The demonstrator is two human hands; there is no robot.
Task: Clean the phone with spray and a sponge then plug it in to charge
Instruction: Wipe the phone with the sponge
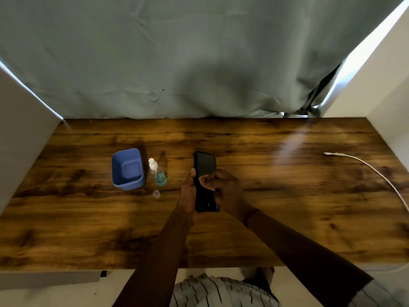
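A black phone (205, 165) is held above the middle of the wooden table, screen up. My left hand (187, 193) grips its lower left edge. My right hand (223, 187) presses a small pinkish sponge (204, 181) against the screen, fingers closed around it. A clear spray bottle (157, 172) with blue liquid stands left of the phone, and its small clear cap (156, 194) lies in front of it. A white charging cable (367, 166) lies at the far right, its plug end pointing left.
A blue plastic tub (128, 169) sits left of the spray bottle. A grey-green cloth (177, 63) hangs behind the table (88, 218). White panels stand at both sides.
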